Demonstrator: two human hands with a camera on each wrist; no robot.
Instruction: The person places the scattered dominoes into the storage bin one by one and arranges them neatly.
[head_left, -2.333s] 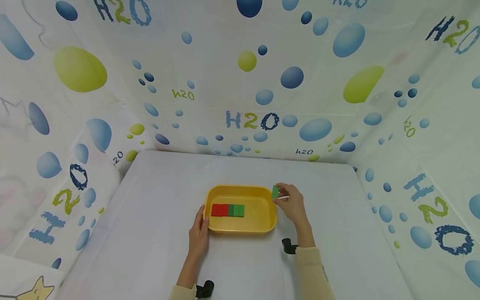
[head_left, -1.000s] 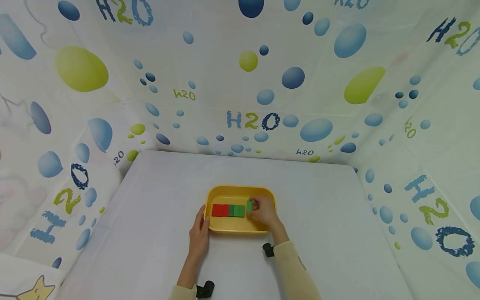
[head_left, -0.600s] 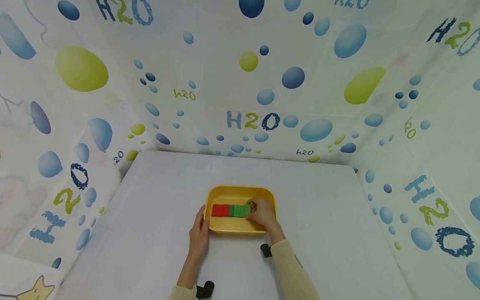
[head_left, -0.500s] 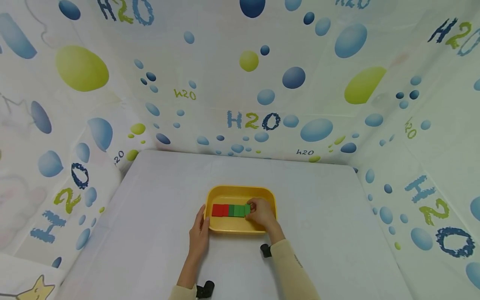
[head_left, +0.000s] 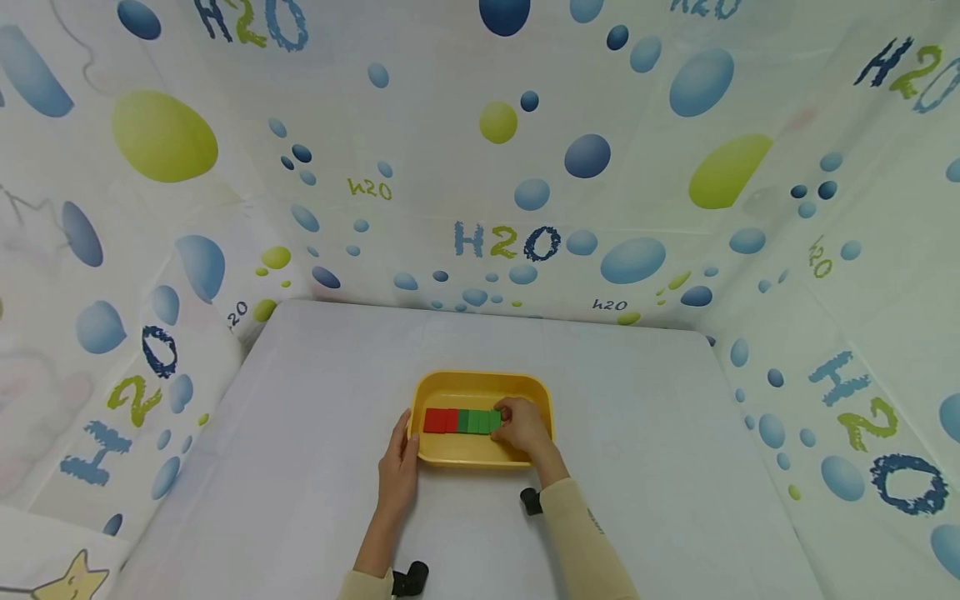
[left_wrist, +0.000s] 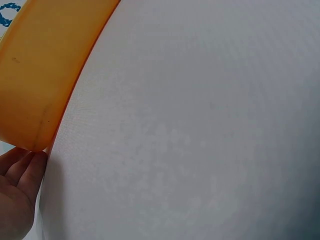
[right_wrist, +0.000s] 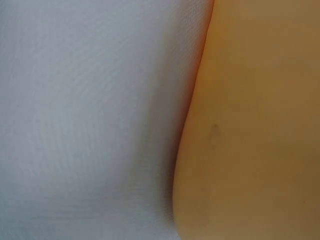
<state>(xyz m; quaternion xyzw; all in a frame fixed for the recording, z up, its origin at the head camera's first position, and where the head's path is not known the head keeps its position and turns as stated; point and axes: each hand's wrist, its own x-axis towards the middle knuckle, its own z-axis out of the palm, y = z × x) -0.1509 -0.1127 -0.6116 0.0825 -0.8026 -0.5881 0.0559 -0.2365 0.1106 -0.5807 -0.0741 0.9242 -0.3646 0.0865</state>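
Observation:
A yellow tray [head_left: 465, 455] sits in the middle of the white table. Inside it runs a row of small flat blocks, red blocks [head_left: 440, 421] at the left and green blocks [head_left: 472, 422] to their right. My right hand [head_left: 527, 427] reaches over the tray and pinches the rightmost green block [head_left: 495, 420], which stands against the row's end. My left hand [head_left: 398, 472] rests against the tray's left side with fingers fairly straight, touching its outer wall in the left wrist view. In the right wrist view only the tray's wall [right_wrist: 250, 150] and tablecloth show; the right hand is out of sight there.
White cloth covers the table [head_left: 322, 400]. Behind and beside it hang white curtains [head_left: 442, 125] printed with blue and green drops. Black wrist cameras sit on both wrists, the left camera [head_left: 411, 578] and the right camera [head_left: 531, 501].
My right hand has brought the green block from beyond the tray's right edge into the tray, then leftward against the row's end. The left hand and tray have stayed put.

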